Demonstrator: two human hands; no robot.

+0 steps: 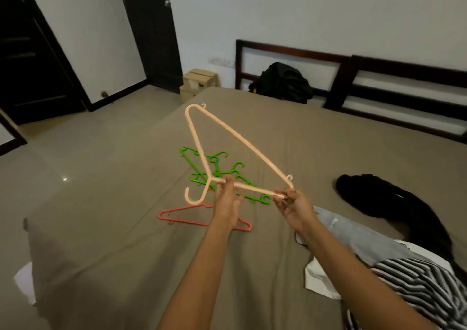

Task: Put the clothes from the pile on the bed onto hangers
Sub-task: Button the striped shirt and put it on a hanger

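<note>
Bare bed sheet (126, 228) lies open leftward; green hangers (217, 173) ahead and clothes pile (379, 249) rightward block passage.

Home bedroom, bed (278, 132) with slatted headboard (353, 77), dark doors (30, 64), tiled floor (75, 140)

White walls (303, 14) meet a glossy beige tiled floor (75, 158). Dark wooden doors (30, 59) stand at the left, and another door (151, 31) is farther back. A dark slatted headboard (353, 64) backs the bed (151, 254), which has a taupe sheet. Cardboard boxes (199, 82) sit by the wall under sockets (222, 61).
</note>
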